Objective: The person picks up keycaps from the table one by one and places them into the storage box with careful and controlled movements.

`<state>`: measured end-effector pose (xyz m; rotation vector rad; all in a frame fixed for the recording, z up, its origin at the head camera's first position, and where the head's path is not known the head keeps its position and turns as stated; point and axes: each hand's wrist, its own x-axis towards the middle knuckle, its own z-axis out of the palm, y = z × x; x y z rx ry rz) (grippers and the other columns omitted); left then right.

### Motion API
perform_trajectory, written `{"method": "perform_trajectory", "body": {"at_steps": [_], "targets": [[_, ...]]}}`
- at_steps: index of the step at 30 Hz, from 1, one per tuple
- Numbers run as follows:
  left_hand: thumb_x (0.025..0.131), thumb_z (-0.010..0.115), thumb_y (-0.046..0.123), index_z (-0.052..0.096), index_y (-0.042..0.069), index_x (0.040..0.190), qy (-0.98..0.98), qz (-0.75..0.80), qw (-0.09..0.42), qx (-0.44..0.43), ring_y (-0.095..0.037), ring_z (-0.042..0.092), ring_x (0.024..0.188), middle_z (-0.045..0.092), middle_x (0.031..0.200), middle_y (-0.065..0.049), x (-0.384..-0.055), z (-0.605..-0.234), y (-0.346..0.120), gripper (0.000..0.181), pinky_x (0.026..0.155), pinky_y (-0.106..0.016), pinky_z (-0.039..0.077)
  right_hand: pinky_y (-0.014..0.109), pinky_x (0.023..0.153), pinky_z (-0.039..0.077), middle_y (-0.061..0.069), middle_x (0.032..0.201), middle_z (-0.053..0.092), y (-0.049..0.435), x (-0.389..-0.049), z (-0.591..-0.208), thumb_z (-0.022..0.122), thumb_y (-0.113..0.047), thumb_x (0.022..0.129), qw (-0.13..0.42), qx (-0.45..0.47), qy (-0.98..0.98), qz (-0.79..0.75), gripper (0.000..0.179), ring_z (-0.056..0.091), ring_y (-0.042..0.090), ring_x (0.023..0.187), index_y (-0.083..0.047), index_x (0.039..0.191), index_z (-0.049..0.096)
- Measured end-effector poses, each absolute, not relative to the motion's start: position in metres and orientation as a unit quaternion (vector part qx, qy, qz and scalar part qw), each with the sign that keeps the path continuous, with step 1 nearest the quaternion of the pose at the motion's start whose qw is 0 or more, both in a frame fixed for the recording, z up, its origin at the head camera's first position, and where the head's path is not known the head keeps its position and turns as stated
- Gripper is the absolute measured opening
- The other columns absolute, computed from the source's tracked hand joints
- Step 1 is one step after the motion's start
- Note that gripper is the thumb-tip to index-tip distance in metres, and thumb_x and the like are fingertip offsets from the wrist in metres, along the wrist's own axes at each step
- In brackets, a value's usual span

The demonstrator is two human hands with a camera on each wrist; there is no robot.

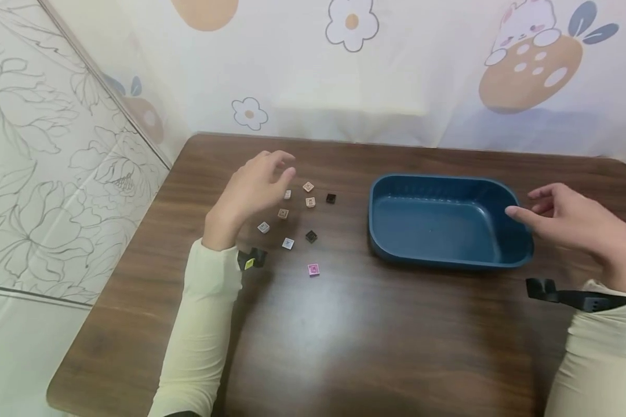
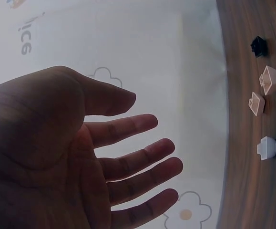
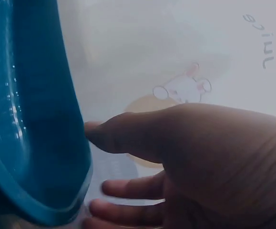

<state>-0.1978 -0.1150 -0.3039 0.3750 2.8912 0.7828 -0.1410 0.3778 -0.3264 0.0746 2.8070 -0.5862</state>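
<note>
Several small square keycaps lie scattered on the table left of centre, among them a pink keycap [image 1: 313,270], a black keycap [image 1: 331,198], a white keycap [image 2: 267,148] and a beige keycap [image 2: 270,80]. Small stems stick up from those in the left wrist view. Over the far left of this group hovers my left hand [image 1: 255,184], fingers loosely bent and apart, palm bare. A dark blue rectangular basin [image 1: 448,262] stands to the right. At its right rim is my right hand [image 1: 571,220], thumb tip right at the edge, the other fingers relaxed outside the wall.
The brown wooden table [image 1: 396,341] has rounded corners and meets a patterned wall covering [image 1: 292,69] at the back. A white panel with flower drawings [image 1: 42,145] rises along the left side. Inside the basin only its bare floor shows.
</note>
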Motion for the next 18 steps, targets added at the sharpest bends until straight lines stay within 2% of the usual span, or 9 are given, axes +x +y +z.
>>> {"method": "perform_trajectory", "body": {"at_steps": [2,4,8,14,16,18], "targets": [[0.109,0.050,0.033,0.057,0.015,0.148,0.955,0.263,0.065,0.122,-0.027,0.063,0.132,0.063,0.141,-0.009,-0.199,-0.305,-0.118,0.044,0.110,-0.053,0.048,0.055,0.077,0.057,0.048,0.128,0.044,0.382,-0.141,-0.327,0.040,-0.043,0.113,0.174,0.027,0.960,-0.216,0.079,0.058,0.054,0.102,0.026,0.147,0.024],[0.109,0.049,0.033,0.057,0.014,0.148,0.954,0.266,0.069,0.121,-0.028,0.063,0.133,0.063,0.141,-0.009,-0.200,-0.306,-0.119,0.044,0.110,-0.053,0.047,0.047,0.074,0.060,0.044,0.127,0.047,0.386,-0.142,-0.329,0.036,-0.041,0.114,0.204,0.021,0.949,-0.238,0.075,0.065,0.041,0.094,0.025,0.149,0.024],[0.109,0.050,0.032,0.056,0.013,0.149,0.953,0.267,0.076,0.120,-0.028,0.061,0.136,0.062,0.143,-0.010,-0.202,-0.307,-0.122,0.044,0.112,-0.052,0.046,0.041,0.074,0.064,0.037,0.126,0.051,0.392,-0.144,-0.335,0.031,-0.032,0.115,0.232,0.022,0.930,-0.283,0.065,0.065,0.017,0.087,0.020,0.153,0.021],[0.109,0.048,0.031,0.055,0.013,0.150,0.953,0.264,0.084,0.126,-0.028,0.058,0.139,0.062,0.147,-0.012,-0.205,-0.308,-0.124,0.045,0.115,-0.052,0.045,0.045,0.075,0.066,0.042,0.130,0.052,0.398,-0.147,-0.345,0.029,-0.023,0.115,0.234,0.023,0.916,-0.326,0.060,0.072,0.013,0.086,0.021,0.153,0.017],[0.109,0.048,0.031,0.055,0.012,0.149,0.951,0.266,0.088,0.128,-0.028,0.059,0.136,0.063,0.144,-0.011,-0.206,-0.309,-0.125,0.045,0.114,-0.051,0.046,0.043,0.075,0.066,0.030,0.119,0.062,0.401,-0.148,-0.349,0.032,-0.024,0.115,0.233,0.028,0.909,-0.346,0.059,0.073,0.009,0.084,0.020,0.152,0.019],[0.109,0.049,0.030,0.056,0.011,0.148,0.949,0.271,0.094,0.128,-0.028,0.061,0.133,0.065,0.140,-0.011,-0.207,-0.310,-0.127,0.044,0.113,-0.050,0.047,0.039,0.073,0.066,0.010,0.110,0.068,0.406,-0.148,-0.353,0.036,-0.024,0.115,0.229,0.033,0.898,-0.374,0.054,0.072,0.008,0.082,0.014,0.151,0.025]]}}
